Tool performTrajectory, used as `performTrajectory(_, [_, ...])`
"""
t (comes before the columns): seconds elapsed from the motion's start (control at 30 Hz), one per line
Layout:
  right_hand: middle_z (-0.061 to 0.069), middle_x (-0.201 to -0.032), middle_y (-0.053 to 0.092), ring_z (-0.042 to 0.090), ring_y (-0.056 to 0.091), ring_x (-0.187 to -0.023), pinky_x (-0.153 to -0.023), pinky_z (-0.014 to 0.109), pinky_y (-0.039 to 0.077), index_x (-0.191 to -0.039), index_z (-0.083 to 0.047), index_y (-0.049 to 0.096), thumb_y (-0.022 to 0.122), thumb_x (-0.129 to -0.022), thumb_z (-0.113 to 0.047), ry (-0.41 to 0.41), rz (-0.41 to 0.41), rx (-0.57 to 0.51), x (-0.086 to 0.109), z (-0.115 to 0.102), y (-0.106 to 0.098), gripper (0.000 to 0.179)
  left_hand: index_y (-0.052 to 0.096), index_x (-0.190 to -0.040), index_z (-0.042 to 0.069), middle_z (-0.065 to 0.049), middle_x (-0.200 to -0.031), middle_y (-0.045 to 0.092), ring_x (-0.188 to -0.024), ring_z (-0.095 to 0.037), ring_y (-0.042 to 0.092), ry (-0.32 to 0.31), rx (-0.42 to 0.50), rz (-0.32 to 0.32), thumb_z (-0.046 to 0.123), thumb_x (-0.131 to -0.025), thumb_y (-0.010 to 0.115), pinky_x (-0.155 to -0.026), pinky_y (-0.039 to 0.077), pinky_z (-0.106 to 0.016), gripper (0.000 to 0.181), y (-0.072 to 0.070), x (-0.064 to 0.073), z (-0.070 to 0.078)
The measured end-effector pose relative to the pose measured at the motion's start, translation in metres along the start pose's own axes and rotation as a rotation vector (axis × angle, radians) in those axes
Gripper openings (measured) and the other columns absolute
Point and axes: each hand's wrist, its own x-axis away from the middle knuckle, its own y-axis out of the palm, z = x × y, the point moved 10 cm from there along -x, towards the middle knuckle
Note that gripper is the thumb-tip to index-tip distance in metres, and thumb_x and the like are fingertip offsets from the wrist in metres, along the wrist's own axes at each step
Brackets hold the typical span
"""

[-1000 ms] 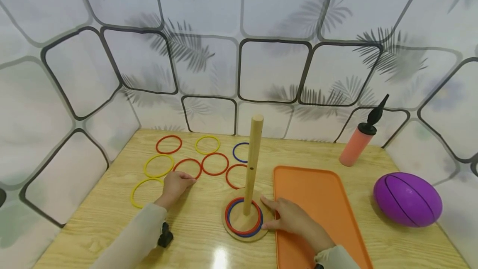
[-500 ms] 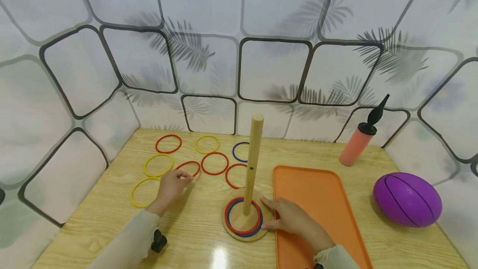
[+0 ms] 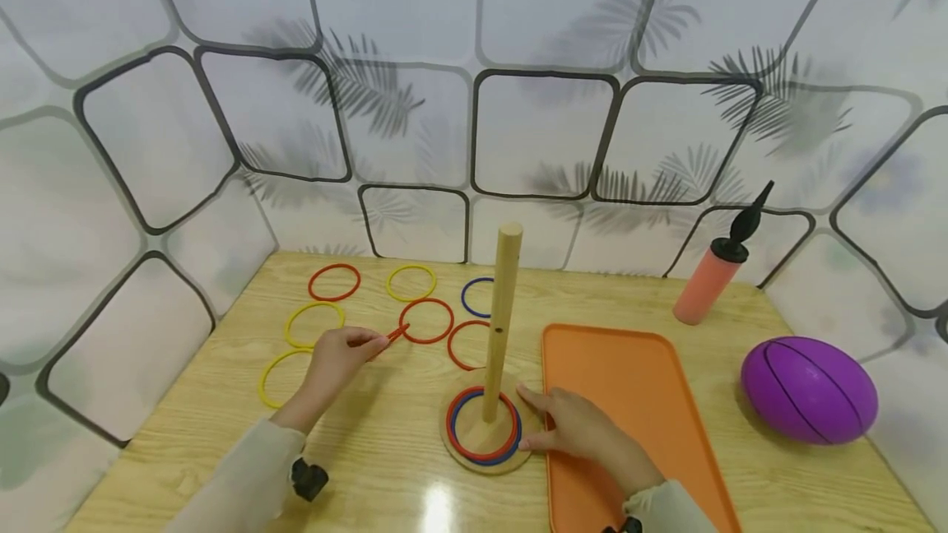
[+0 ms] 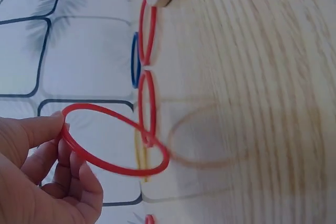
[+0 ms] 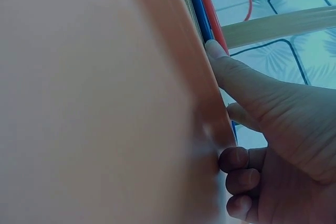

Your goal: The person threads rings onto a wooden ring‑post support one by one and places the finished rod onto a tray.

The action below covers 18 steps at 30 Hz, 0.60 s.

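Observation:
My left hand (image 3: 333, 364) pinches a red ring (image 4: 131, 172) between thumb and fingers, tilted above the table, its shadow on the wood. In the head view that ring shows nearly edge-on, close to another red ring (image 3: 425, 342). A wooden post (image 3: 504, 311) stands upright on a round base (image 3: 474, 432). Around the post's foot lie a red ring (image 3: 448, 424) and a blue ring (image 3: 520, 434). My right hand (image 3: 585, 430) holds the base's right edge, thumb and index finger spread along it. Its thumb (image 5: 215, 51) is right at the rings in the right wrist view.
Several rings lie left of and behind the post, among them yellow (image 3: 287, 323), red (image 3: 311, 290) and blue (image 3: 463, 300) ones. An orange tray (image 3: 622, 385) lies under my right forearm. Farther right are a pink hand pump (image 3: 707, 286) and a purple ball (image 3: 807, 389).
My left hand has lifted the red ring off the table and tilted it until it shows nearly edge-on. The right hand stays at the base.

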Motion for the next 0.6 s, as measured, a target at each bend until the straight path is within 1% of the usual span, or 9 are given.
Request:
performTrajectory(0.13, [-0.002,-0.074,0.043,0.011,0.038,-0.063,-0.056,0.027,0.034,-0.14,-0.01,0.047,0.07,-0.074,-0.056,0.001,-0.001,-0.004,0.0,0.0,0.001,0.083,0.072,-0.102,0.002,-0.011,-0.097,0.069,-0.076,-0.016,0.057,-0.001,0.006,-0.001,0.025,-0.09,0.067,-0.063,0.047,-0.027,0.026,-0.005,0.006,0.008])
performTrajectory(0.2, [-0.002,-0.074,0.043,0.011,0.037,-0.063,-0.056,0.027,0.034,-0.14,-0.011,0.047,0.07,-0.074,-0.057,0.003,-0.002,-0.003,0.0,0.001,0.001,0.084,0.071,-0.105,0.002,-0.01,-0.092,0.069,-0.075,-0.016,0.056,-0.005,0.022,-0.007,0.026,-0.091,0.065,-0.063,0.047,-0.027,0.029,-0.008,0.009,0.013])
performTrajectory(0.27, [-0.003,-0.074,0.042,0.011,0.037,-0.063,-0.056,0.027,0.034,-0.14,-0.011,0.047,0.07,-0.074,-0.057,0.005,-0.004,-0.002,0.0,0.001,0.001,0.084,0.07,-0.104,0.001,-0.008,-0.086,0.066,-0.072,-0.017,0.055,-0.008,0.046,-0.01,0.028,-0.092,0.064,-0.061,0.047,-0.028,0.03,-0.012,0.011,0.018])
performTrajectory(0.37, [-0.003,-0.074,0.042,0.012,0.036,-0.063,-0.055,0.027,0.033,-0.14,-0.011,0.047,0.07,-0.074,-0.057,0.011,-0.008,-0.004,0.0,0.001,0.002,0.084,0.07,-0.098,0.0,-0.006,-0.078,0.062,-0.07,-0.018,0.055,-0.005,0.092,-0.015,0.029,-0.092,0.062,-0.061,0.048,-0.029,0.03,-0.017,0.013,0.028])
performTrajectory(0.47, [-0.002,-0.075,0.042,0.012,0.037,-0.063,-0.056,0.027,0.033,-0.141,-0.012,0.046,0.07,-0.074,-0.056,0.019,-0.013,-0.007,0.0,0.001,0.002,0.084,0.068,-0.093,0.0,-0.004,-0.075,0.059,-0.07,-0.018,0.055,-0.012,0.152,-0.026,0.031,-0.092,0.062,-0.062,0.049,-0.027,0.031,-0.022,0.012,0.036])
performTrajectory(0.53, [-0.002,-0.075,0.042,0.012,0.037,-0.064,-0.056,0.028,0.034,-0.141,-0.012,0.046,0.07,-0.074,-0.056,0.023,-0.018,-0.009,-0.001,0.001,0.002,0.084,0.067,-0.093,-0.001,-0.003,-0.073,0.058,-0.069,-0.017,0.054,-0.028,0.207,-0.033,0.029,-0.093,0.062,-0.063,0.049,-0.026,0.03,-0.024,0.013,0.042])
performTrajectory(0.6, [-0.002,-0.075,0.043,0.012,0.037,-0.064,-0.056,0.028,0.034,-0.141,-0.012,0.045,0.069,-0.074,-0.056,0.023,-0.023,-0.014,0.0,0.001,0.002,0.084,0.066,-0.092,0.0,0.0,-0.07,0.057,-0.068,-0.014,0.053,-0.059,0.266,-0.031,0.028,-0.093,0.062,-0.065,0.05,-0.026,0.028,-0.027,0.013,0.045])
